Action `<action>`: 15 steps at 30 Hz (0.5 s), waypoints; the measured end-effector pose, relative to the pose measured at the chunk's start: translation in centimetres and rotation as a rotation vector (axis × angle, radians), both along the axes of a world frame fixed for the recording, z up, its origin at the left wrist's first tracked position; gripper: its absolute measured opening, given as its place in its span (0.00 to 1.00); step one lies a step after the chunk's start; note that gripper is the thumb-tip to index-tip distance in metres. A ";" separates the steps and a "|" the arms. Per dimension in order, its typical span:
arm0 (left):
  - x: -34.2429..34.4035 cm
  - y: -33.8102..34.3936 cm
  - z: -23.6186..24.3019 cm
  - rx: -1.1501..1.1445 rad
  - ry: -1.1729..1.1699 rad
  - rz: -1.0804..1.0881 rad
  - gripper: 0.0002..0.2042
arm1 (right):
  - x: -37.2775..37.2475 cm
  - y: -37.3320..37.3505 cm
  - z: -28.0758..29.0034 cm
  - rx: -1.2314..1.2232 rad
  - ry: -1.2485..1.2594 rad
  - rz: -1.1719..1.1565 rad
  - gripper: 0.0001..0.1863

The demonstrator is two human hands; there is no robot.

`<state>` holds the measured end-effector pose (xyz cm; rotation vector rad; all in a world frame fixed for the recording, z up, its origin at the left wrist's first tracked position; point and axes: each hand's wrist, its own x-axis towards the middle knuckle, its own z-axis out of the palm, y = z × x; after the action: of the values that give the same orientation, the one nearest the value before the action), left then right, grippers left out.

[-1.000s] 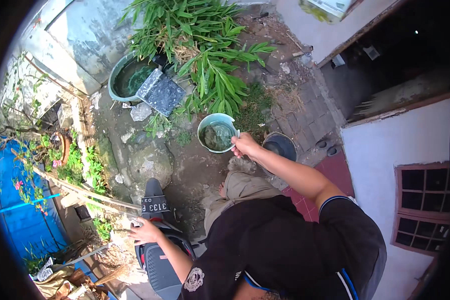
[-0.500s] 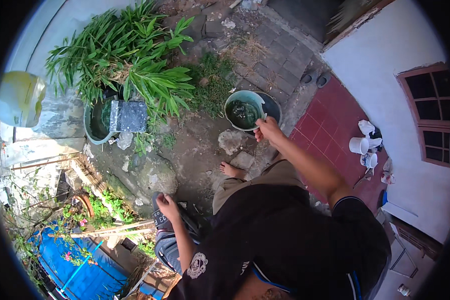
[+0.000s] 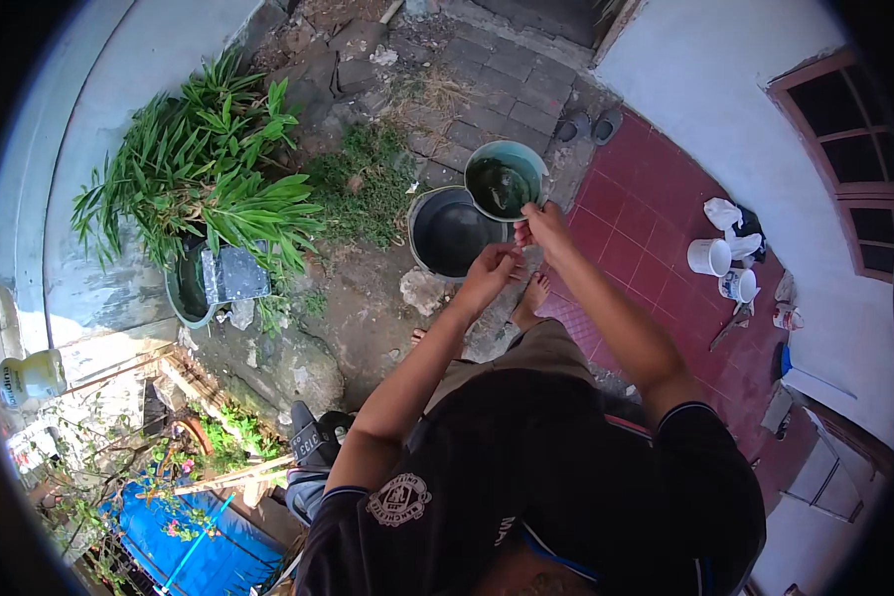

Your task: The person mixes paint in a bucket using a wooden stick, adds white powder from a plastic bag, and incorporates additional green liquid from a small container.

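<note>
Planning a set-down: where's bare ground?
Free: red floor tiles between right forearm and white plastic tubs; grey brick paving between dry grass and grey slippers. Crowded: round black bucket's right side, with left hand, right hand, green plastic pail.

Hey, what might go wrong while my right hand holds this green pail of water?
The green pail is gripped at one side by your right hand, so it might tip or slip. Water could splash past the dark bucket onto a bare foot or the red tiles, making them slippery.
</note>
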<state>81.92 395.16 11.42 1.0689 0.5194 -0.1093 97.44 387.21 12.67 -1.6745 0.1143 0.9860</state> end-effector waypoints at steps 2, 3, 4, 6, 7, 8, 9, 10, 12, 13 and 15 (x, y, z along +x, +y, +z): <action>2.3 -2.2 1.0 0.030 0.003 -0.063 0.18 | 1.8 -1.7 0.3 0.005 -0.027 -0.043 0.14; 3.2 -3.0 1.6 0.062 0.007 -0.122 0.18 | 2.5 -2.3 0.6 0.011 -0.052 -0.083 0.13; 3.9 -3.7 0.7 0.088 0.010 -0.166 0.18 | 3.2 -3.0 0.6 0.016 -0.042 -0.091 0.12; 4.9 -4.7 0.8 0.078 0.021 -0.147 0.19 | 4.0 -4.0 1.1 0.007 -0.057 -0.085 0.12; 5.0 -5.1 0.8 0.067 0.037 -0.128 0.21 | 4.1 -4.3 1.3 -0.002 -0.066 -0.080 0.12; 5.5 -5.6 1.5 0.066 0.032 -0.139 0.21 | 4.2 -4.9 1.3 -0.004 -0.071 -0.091 0.12; 5.9 -5.9 2.5 0.033 0.071 -0.054 0.25 | 4.2 -5.2 1.2 -0.002 -0.075 -0.105 0.12; 6.3 -6.0 3.5 0.000 0.111 0.031 0.29 | 4.1 -5.6 1.0 -0.001 -0.078 -0.120 0.12; 6.3 -4.7 3.5 -0.018 0.086 0.065 0.31 | 2.8 -5.2 2.3 0.010 -0.090 -0.116 0.12; 6.3 -4.1 3.4 -0.040 0.063 0.099 0.34 | 1.9 -4.9 2.9 0.016 -0.101 -0.112 0.12; 6.8 -4.2 3.7 0.000 0.095 0.158 0.30 | 1.1 -5.5 2.5 0.017 -0.092 -0.153 0.11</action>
<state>88.73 390.93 15.11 1.0224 0.6882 -0.0208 98.50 381.75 15.18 -1.6670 0.1696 0.7921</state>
